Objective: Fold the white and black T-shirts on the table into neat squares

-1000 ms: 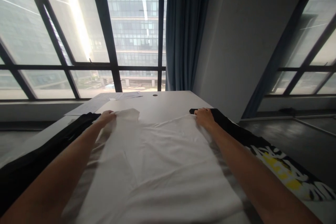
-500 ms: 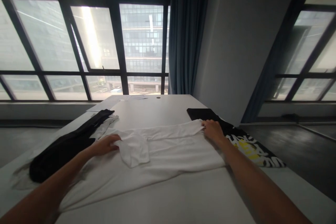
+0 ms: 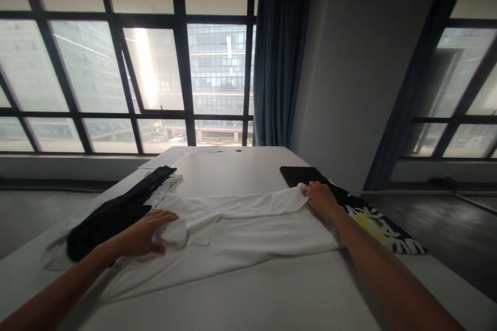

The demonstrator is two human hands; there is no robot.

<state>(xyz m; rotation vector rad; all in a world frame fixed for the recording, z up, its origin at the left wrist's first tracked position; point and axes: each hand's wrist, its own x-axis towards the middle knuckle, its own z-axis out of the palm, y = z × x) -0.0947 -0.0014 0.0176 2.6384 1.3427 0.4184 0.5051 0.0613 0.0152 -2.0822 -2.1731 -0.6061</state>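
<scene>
A white T-shirt (image 3: 248, 238) lies across the table, partly folded lengthwise, with its far edge turned over. At its left end, my left hand (image 3: 151, 232) rests over the fabric beside a folded-back sleeve flap (image 3: 200, 234). The thumb and fingers of that hand are spread apart. My right hand (image 3: 320, 196) pinches the far right corner of the T-shirt, its fingertips closed on the cloth.
On the white table (image 3: 240, 170), a black garment (image 3: 111, 225) lies on pale cloth at the left. To the right is a black garment with white and yellow lettering (image 3: 382, 222). Papers (image 3: 205, 149) lie at the far edge, before windows and a blue curtain (image 3: 277, 62).
My left hand has let go of the sleeve flap and spread its fingers; the flap now lies differently. The right hand keeps its hold on the corner. The camera view has shifted slightly.
</scene>
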